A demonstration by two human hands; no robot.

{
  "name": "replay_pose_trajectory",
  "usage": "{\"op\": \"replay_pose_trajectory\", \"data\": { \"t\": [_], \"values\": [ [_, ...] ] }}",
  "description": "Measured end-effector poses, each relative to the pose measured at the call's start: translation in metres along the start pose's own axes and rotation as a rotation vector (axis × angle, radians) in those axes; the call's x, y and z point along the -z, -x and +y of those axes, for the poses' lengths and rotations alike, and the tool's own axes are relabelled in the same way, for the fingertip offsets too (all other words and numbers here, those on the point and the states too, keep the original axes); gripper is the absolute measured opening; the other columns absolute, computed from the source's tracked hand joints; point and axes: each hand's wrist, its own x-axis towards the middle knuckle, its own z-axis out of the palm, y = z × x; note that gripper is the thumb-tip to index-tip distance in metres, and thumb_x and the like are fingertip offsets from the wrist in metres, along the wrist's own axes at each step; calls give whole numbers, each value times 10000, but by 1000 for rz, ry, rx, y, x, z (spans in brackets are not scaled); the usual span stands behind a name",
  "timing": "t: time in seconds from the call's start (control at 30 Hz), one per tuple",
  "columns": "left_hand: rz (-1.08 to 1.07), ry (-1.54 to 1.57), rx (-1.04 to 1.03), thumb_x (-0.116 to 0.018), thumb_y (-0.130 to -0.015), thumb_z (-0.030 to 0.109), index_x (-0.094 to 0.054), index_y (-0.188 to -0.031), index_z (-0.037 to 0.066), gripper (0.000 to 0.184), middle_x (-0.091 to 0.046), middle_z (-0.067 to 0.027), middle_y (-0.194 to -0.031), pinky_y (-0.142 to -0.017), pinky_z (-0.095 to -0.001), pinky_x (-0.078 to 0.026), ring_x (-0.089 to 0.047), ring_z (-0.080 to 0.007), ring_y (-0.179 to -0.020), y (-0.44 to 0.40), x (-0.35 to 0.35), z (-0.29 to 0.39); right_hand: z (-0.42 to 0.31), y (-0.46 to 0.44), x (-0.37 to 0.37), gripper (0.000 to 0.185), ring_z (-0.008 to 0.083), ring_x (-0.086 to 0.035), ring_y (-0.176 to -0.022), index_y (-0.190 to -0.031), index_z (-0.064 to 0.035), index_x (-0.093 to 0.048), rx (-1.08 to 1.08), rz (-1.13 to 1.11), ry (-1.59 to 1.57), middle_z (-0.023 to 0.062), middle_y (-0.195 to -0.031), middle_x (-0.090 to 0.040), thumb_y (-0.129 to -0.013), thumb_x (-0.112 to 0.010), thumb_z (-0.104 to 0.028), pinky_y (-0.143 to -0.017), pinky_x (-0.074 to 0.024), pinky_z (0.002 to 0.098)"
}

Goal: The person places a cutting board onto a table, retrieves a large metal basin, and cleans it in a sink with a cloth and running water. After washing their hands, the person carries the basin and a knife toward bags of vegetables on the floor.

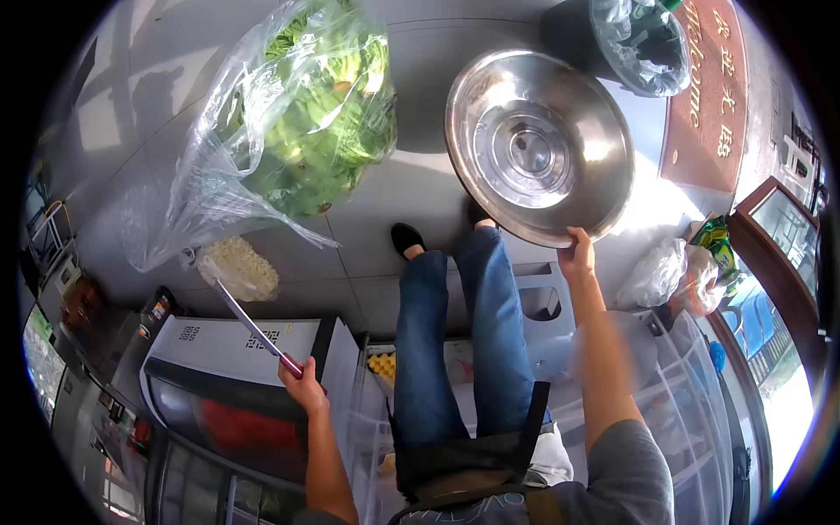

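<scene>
My left hand point(304, 385) is closed around the reddish handle of a long knife point(249, 325), whose blade points up and left. Beyond the blade's tip lies a bag of pale, crumbly-looking pieces point(236, 269). My right hand point(577, 254) grips the near rim of a wide stainless steel basin point(604, 175), which is tilted toward me. Concentric rings show at the bottom of the basin; I see no food in it. To the left of the basin, a large clear plastic bag point(214, 197) on the floor holds leafy green vegetables point(324, 131).
A lined trash bin point(569, 35) stands behind the basin, beside a brown welcome mat point(709, 105). White plastic bags point(656, 276) sit by the door at right. A white stool point(547, 306) is near my legs. A display cabinet point(236, 350) stands at lower left.
</scene>
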Motion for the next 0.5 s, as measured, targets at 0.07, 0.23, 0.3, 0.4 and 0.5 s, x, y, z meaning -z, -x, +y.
{"op": "replay_pose_trajectory", "data": {
  "t": [0.07,0.23,0.3,0.4,0.5],
  "values": [
    [14,69,19,-630,-708,32,-420,-1116,-38,465,-423,-48,-947,-745,-253,-379,-417,-118,-765,5,-13,-12,-7,-22,-2,49,183,-552,-726,-771,-27,-535,41,-12,53,55,-775,-556,-727,-526,-47,-686,-474,301],
    [6,65,191,-614,-714,7,-401,-1147,-26,484,-438,-59,-1027,-747,-236,-389,-414,-88,-752,-4,-47,-63,-15,-84,13,62,178,-557,-738,-790,-48,-547,93,-4,162,40,-792,-569,-734,-540,-73,-664,-475,290],
    [-15,120,151,-609,-721,9,-395,-1158,-24,488,-435,-64,-1071,-747,-236,-387,-415,-90,-768,-3,-59,-73,-16,-105,17,180,185,-532,-819,-881,-36,-521,94,-22,167,53,-845,-548,-713,-567,-81,-735,-441,293],
    [-19,105,216,-604,-726,7,-390,-1166,-20,490,-432,-68,-1089,-767,-242,-381,-416,-98,-790,-5,-71,-89,-13,-129,23,237,187,-514,-903,-970,-40,-503,155,-65,189,49,-941,-534,-750,-553,-114,-798,-423,308],
    [-23,132,215,-593,-733,-6,-387,-1170,-15,483,-430,-77,-1096,-800,-254,-372,-423,-110,-824,-3,-83,-107,-14,-169,46,305,188,-493,-943,-1033,-38,-479,156,-89,180,57,-1003,-523,-786,-568,-193,-858,-391,305]
  ]
}}
